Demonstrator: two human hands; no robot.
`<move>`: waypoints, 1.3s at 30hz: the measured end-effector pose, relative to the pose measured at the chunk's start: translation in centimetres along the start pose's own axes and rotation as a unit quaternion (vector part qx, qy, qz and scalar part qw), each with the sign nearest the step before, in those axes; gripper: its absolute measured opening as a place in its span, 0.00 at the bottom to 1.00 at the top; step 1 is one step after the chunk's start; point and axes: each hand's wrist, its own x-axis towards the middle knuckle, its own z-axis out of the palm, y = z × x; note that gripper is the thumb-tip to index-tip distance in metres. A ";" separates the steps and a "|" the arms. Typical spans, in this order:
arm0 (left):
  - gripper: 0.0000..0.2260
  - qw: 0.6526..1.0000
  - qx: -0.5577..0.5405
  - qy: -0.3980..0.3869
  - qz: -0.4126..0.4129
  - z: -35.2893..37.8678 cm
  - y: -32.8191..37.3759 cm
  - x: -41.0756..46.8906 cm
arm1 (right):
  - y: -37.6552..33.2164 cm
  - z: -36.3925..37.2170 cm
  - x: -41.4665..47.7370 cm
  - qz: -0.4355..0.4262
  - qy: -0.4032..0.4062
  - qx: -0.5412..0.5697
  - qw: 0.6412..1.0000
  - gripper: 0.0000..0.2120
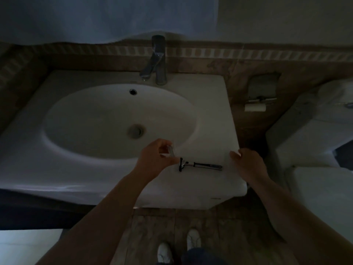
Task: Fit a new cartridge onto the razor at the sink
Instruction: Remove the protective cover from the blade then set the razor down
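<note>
**Cartridge held above the razor, before fitting**

A dim bathroom is shown from above. The razor [200, 165] is laid flat on the sink [210, 115] ledge, to the right of the basin, with its head toward the left hand [154, 157] and its handle toward the right hand [248, 163]. A small pale object, taken to be the new cartridge [170, 150], is pinched between thumb and fingertips of the left hand, just above and beside the razor head; the remaining fingers are curled. Whether the head already carries a cartridge cannot be told in this light. The right hand is half open and empty, its fingers resting near the ledge's right edge, a little apart from the handle end.

The step in hand is judged to be alignment. It is best done with the handle steadied by the right hand, so that the razor is not pushed along the smooth ledge. The cartridge should be gripped by its short ends, blades kept off the skin, its socket squared to the head and pressed straight on until seated. Poor light is a risk; seating should be checked by touch.
</note>
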 end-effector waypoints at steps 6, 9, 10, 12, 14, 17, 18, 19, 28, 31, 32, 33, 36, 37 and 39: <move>0.22 0.986 0.151 -0.054 0.054 0.7 -0.8 0.5 | 0.3 0.7 0.5 -0.017 -0.004 0.001 1.000 0.17; 0.23 0.971 0.213 -0.042 0.100 0.8 -1.0 0.5 | 0.3 0.6 0.6 -0.015 0.007 0.004 1.000 0.14; 0.23 0.969 0.221 -0.038 0.101 0.8 -1.0 0.3 | 0.3 0.6 0.6 -0.017 0.007 0.005 1.000 0.14; 0.23 0.964 0.242 -0.036 0.099 0.9 -1.0 0.1 | 0.3 0.7 0.6 -0.016 0.010 0.013 1.000 0.13; 0.23 0.960 0.259 -0.039 0.098 1.0 -1.1 0.0 | 0.1 0.8 0.4 -0.013 0.017 0.019 1.000 0.14; 0.23 0.959 0.266 -0.045 0.088 0.8 -0.9 -0.1 | 0.0 0.7 0.3 -0.022 0.021 0.025 0.999 0.13; 0.24 0.960 0.264 -0.052 0.083 0.7 -0.8 -0.1 | 0.0 0.7 0.3 -0.023 0.019 0.021 0.999 0.13; 0.24 0.960 0.261 -0.061 0.077 0.6 -0.7 -0.2 | 0.0 0.7 0.3 -0.023 0.015 0.018 0.999 0.14; 0.26 0.938 0.320 -0.119 0.061 0.5 -0.9 0.1 | -0.3 1.4 0.2 -0.042 0.013 -0.057 0.997 0.14; 0.26 0.938 0.321 -0.117 0.068 0.5 -0.8 0.0 | -0.5 1.3 0.1 -0.052 0.016 -0.066 0.996 0.14; 0.26 0.936 0.322 -0.118 0.073 0.5 -0.8 0.0 | -0.6 1.3 0.1 -0.055 0.013 -0.066 0.996 0.14; 0.27 0.936 0.323 -0.120 0.076 0.4 -0.9 0.0 | -0.6 1.3 0.1 -0.057 0.011 -0.066 0.996 0.14; 0.31 0.939 0.317 -0.118 0.065 0.2 -1.0 -0.3 | -0.5 1.3 0.1 -0.057 0.011 -0.066 0.996 0.14; 0.32 0.938 0.319 -0.116 0.067 0.1 -1.1 -0.4 | -0.5 1.3 0.1 -0.056 0.012 -0.065 0.996 0.14; 0.30 0.940 0.312 -0.110 0.081 0.0 -1.2 -0.6 | -0.5 1.4 0.1 -0.056 0.016 -0.060 0.996 0.14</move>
